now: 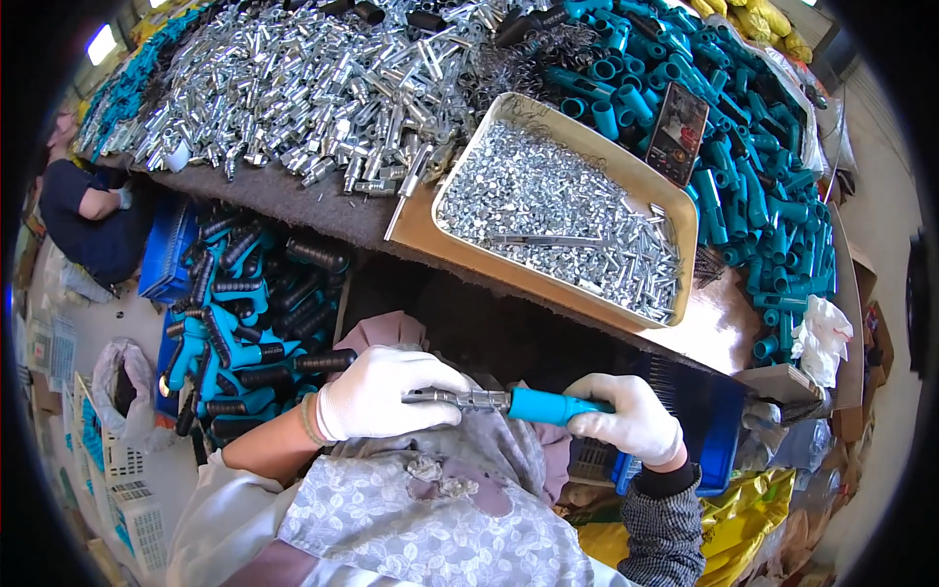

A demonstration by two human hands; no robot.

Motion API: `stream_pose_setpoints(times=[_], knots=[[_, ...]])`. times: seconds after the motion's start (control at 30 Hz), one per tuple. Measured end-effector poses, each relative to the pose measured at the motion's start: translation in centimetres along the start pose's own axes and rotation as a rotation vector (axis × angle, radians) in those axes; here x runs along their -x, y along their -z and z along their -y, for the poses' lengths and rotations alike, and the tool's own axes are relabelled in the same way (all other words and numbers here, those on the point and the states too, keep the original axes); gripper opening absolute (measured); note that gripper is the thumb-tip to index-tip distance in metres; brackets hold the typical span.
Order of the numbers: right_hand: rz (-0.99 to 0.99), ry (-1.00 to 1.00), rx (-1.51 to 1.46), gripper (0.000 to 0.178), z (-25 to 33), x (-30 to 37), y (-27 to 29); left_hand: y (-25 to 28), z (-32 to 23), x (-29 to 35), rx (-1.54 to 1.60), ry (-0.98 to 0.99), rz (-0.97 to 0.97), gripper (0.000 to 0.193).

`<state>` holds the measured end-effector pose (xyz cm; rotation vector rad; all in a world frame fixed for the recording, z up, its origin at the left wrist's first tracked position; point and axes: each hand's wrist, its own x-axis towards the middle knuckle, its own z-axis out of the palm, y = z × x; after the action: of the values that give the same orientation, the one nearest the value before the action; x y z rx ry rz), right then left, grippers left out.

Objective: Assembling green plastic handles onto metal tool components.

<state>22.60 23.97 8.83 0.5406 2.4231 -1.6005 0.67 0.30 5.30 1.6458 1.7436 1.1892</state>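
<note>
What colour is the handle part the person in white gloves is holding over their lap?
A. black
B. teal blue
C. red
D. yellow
B: the gloved right hand wraps a teal blue plastic handle, while the gloved left hand holds the silver metal shaft sticking out of it, matching the teal blue handles heaped on the table.

Over my lap, my gloved left hand [377, 394] grips the metal shaft [460, 398] while my right hand [634, 419] clasps its teal handle [550, 406]. Beyond them, a tan tray [675, 207] of small silver pins sits among heaped metal parts [293, 88] and teal sleeves [753, 176].
</note>
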Motion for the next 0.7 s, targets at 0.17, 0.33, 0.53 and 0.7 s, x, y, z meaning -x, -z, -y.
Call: stream_pose_setpoints(times=[0.17,0.33,0.53,0.7], knots=[[0.046,0.061,0.155,0.036,2.2,-1.6,-3.3,-1.3,-0.3,0.8,-0.069,-0.032,-0.021,0.033],[0.114,0.006,-0.049,0.033,0.9,-2.4,-4.9,-0.7,-0.8,1.2,-0.155,-0.061,0.081,0.038],[-0.046,0.144,0.067,0.038,1.0,-1.4,-6.8,-0.9,-0.5,1.6,-0.135,-0.056,0.112,0.043],[0.051,0.089,-0.091,0.041,1.1,-1.3,-6.4,-1.6,-0.5,1.8,-0.038,-0.080,0.106,0.048]])
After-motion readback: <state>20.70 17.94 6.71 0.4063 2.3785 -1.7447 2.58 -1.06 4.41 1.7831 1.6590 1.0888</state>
